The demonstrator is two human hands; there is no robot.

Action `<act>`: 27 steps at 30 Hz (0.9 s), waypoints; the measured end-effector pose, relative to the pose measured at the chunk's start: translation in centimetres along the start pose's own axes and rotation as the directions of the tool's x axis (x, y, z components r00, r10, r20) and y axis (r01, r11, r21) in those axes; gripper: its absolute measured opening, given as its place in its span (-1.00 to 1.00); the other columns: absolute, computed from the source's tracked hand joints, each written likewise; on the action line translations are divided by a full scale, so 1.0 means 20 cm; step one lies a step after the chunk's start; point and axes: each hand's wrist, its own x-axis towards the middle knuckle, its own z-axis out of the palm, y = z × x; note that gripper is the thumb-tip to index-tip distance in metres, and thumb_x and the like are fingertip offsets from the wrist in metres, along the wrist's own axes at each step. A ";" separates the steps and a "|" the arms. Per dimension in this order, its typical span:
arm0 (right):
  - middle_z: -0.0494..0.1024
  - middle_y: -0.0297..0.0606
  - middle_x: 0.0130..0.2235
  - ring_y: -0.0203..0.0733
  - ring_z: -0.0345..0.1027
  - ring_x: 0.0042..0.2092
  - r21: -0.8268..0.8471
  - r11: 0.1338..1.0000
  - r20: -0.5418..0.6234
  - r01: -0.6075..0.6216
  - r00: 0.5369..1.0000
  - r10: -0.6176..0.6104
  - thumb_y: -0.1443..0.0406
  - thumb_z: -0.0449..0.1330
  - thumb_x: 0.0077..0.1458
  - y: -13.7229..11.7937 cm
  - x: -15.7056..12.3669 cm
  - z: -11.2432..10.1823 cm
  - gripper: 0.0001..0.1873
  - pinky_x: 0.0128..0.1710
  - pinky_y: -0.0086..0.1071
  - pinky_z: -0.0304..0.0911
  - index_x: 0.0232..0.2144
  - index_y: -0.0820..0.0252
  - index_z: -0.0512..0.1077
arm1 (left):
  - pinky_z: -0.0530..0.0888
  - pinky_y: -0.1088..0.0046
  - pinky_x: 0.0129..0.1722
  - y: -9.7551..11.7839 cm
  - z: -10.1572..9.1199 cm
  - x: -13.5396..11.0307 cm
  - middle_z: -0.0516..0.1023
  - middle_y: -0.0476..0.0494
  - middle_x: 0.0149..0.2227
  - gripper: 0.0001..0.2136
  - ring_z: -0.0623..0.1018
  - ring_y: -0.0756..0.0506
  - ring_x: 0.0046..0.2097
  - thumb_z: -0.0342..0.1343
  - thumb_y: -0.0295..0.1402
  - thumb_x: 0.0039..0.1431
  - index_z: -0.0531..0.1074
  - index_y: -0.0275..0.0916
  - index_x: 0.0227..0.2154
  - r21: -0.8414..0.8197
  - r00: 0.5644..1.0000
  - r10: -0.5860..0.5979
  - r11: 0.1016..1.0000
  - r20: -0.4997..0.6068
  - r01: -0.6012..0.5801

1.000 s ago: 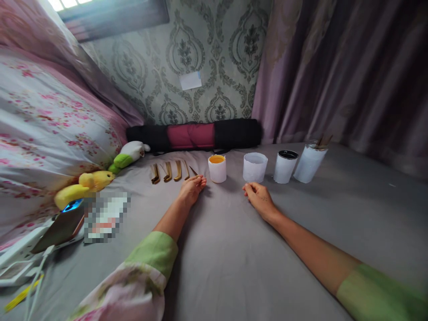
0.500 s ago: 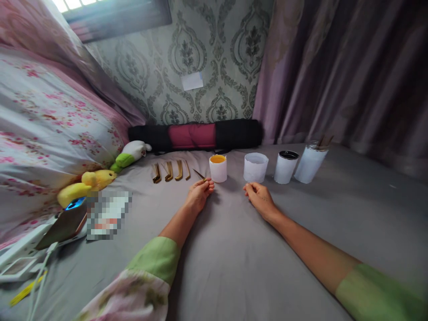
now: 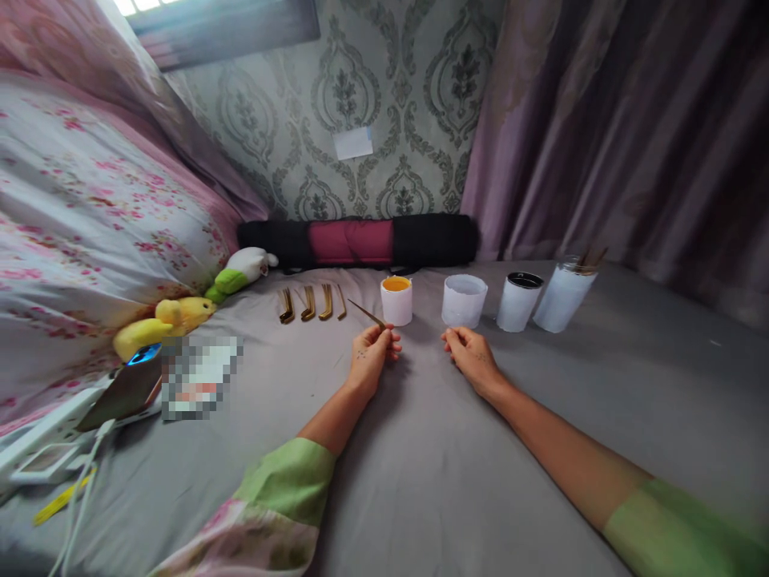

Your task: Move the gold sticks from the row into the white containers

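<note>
My left hand (image 3: 371, 357) pinches a thin golden-brown stick (image 3: 366, 312), its pointed end aimed up and left. Just beyond that hand stands a white-wrapped cup (image 3: 396, 308) with orange-yellow contents. My right hand (image 3: 472, 353) rests on the sheet with its fingers curled together; what they hold, if anything, is hidden. Close behind it is a wider white-wrapped tub (image 3: 465, 303). To the left lie small bunches of similar bent golden sticks (image 3: 308, 303), with a single stick (image 3: 342, 302) beside them.
Farther right stand a white-wrapped can (image 3: 517, 308) with a dark inside and a tilted jar (image 3: 561, 300) holding brown sticks. A black and maroon roll (image 3: 352, 240) lies along the wall. Plush toys (image 3: 180, 316), a phone (image 3: 123, 393) and a power strip (image 3: 54, 425) occupy the left.
My left hand has shifted slightly right, and more of the stick now shows beyond its fingers. My right hand stays by the tub; the view has turned a little left.
</note>
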 end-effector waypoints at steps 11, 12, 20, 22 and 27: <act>0.34 -0.31 -0.56 -0.39 0.15 -0.61 0.066 0.996 0.032 -0.062 0.998 0.060 0.08 0.00 -0.03 -0.06 -0.01 -0.01 -0.62 -0.64 -0.51 0.03 -0.44 0.29 0.38 | 0.28 0.63 -0.63 0.00 0.01 -0.03 0.40 -0.08 -0.47 -0.77 0.40 0.07 -0.54 -0.01 -0.31 0.04 0.37 -0.33 -0.27 0.224 0.982 0.168 0.957 0.084 -0.183; 0.34 -0.31 -0.56 -0.39 0.14 -0.61 0.074 0.995 0.039 -0.068 0.997 0.065 0.08 0.00 -0.04 -0.06 -0.01 -0.01 -0.63 -0.65 -0.52 0.02 -0.43 0.29 0.38 | 0.28 0.63 -0.63 -0.01 0.01 -0.03 0.40 -0.07 -0.47 -0.76 0.39 0.07 -0.53 -0.02 -0.30 0.04 0.38 -0.33 -0.27 0.252 0.977 0.187 0.945 0.101 -0.207; 0.33 -0.33 -0.55 -0.42 0.12 -0.59 0.144 0.985 0.076 -0.097 0.993 0.086 0.11 0.01 -0.03 -0.07 -0.03 -0.01 -0.66 -0.66 -0.54 0.01 -0.43 0.28 0.38 | 0.36 0.57 -0.52 0.00 0.02 -0.08 0.43 -0.09 -0.44 -0.73 0.41 0.05 -0.49 -0.04 -0.29 0.06 0.40 -0.30 -0.23 0.430 0.951 0.245 0.850 0.190 -0.304; 0.32 -0.34 -0.55 -0.44 0.10 -0.61 0.172 0.980 0.087 -0.104 0.992 0.090 0.12 0.01 -0.03 -0.08 -0.03 -0.02 -0.67 -0.67 -0.55 0.01 -0.43 0.28 0.38 | 0.38 0.55 -0.48 -0.01 0.01 -0.08 0.43 -0.09 -0.43 -0.74 0.41 0.05 -0.48 -0.06 -0.29 0.08 0.41 -0.29 -0.23 0.464 0.931 0.282 0.809 0.231 -0.360; 0.32 -0.35 -0.56 -0.44 0.10 -0.60 0.212 0.971 0.112 -0.106 0.990 0.084 0.13 0.02 -0.02 -0.09 -0.04 -0.02 -0.68 -0.68 -0.56 0.00 -0.41 0.28 0.38 | 0.38 0.53 -0.44 -0.03 0.01 -0.09 0.44 -0.10 -0.41 -0.73 0.43 0.04 -0.45 -0.10 -0.30 0.11 0.40 -0.27 -0.20 0.544 0.881 0.335 0.695 0.334 -0.471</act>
